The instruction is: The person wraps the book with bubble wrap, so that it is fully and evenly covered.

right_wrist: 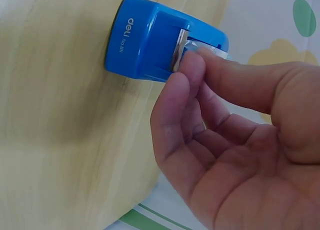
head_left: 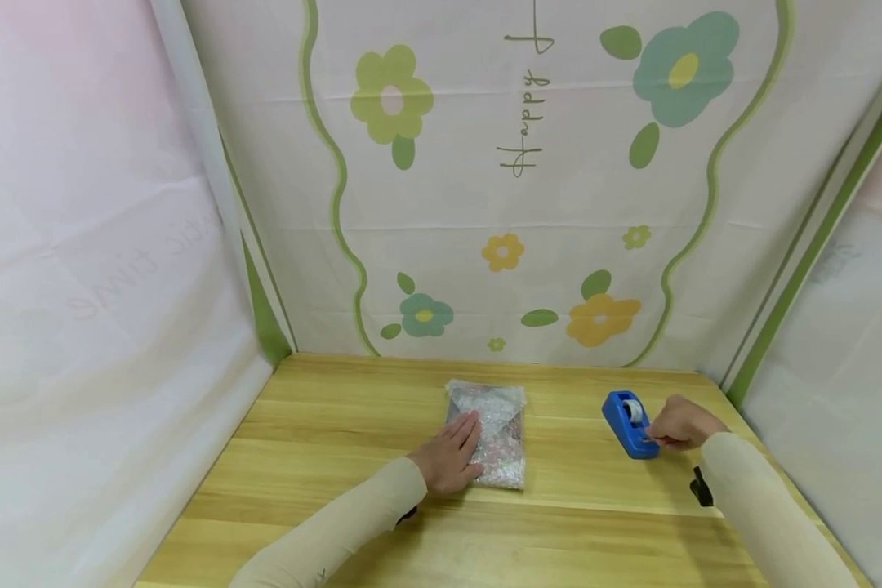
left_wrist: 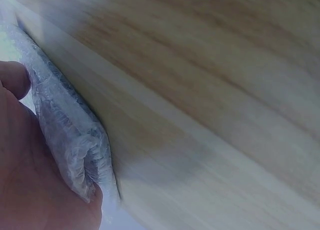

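Note:
A flat package in clear bubble wrap (head_left: 501,457) lies on the table, its upper end folded into a pointed flap. My left hand (head_left: 450,456) rests on its left side with the fingers extended over the wrap. In the left wrist view the wrap's crumpled edge (left_wrist: 82,160) shows beside that hand. Farther right stands a blue tape dispenser (head_left: 627,425) with a roll of clear tape (head_left: 634,411). My right hand (head_left: 682,425) is at its cutter end. Seen from the right wrist, thumb and index finger pinch the tape beside the metal cutter (right_wrist: 179,50).
The wooden table (head_left: 323,457) has a back edge along a hanging white cloth (head_left: 441,204) printed with flowers. More cloth hangs at the left (head_left: 103,327) and at the right (head_left: 838,351). Between the package and the dispenser runs a strip of bare tabletop.

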`<state>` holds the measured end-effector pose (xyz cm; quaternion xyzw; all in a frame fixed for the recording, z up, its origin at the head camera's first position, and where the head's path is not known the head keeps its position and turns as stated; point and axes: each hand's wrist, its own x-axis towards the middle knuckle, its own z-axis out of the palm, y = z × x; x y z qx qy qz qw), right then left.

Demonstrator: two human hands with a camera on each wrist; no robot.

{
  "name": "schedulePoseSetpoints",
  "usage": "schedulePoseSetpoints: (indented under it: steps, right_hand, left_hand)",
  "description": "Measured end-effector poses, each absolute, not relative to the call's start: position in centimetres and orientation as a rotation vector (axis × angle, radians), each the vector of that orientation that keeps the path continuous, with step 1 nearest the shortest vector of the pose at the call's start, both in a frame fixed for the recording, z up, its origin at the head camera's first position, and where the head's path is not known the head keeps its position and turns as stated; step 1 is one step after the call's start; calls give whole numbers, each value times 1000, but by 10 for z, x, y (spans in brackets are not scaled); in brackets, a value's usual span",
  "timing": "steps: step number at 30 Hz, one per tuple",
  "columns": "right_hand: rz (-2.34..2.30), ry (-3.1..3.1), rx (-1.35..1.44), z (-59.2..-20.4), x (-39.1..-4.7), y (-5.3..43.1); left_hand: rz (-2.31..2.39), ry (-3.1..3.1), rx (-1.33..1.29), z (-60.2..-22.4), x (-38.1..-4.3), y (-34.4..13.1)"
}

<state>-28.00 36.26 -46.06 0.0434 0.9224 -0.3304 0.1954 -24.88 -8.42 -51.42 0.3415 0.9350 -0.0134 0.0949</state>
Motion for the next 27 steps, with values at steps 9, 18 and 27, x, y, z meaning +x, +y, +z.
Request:
schedulePoseSetpoints:
  steps: [9, 18, 27]
  right_hand:
    - [-1073, 2482, 106, -455, -278, 369]
    - [-1157, 2447, 243, -455, -277, 370]
    - [-1174, 2413, 370, -458, -278, 369]
  left_hand:
    - [-67, 2788, 1012, -520, -257, -83]
    - [-79, 2781, 1000, -504, -247, -82]
    - [-103, 2784, 1009, -504, -243, -82]
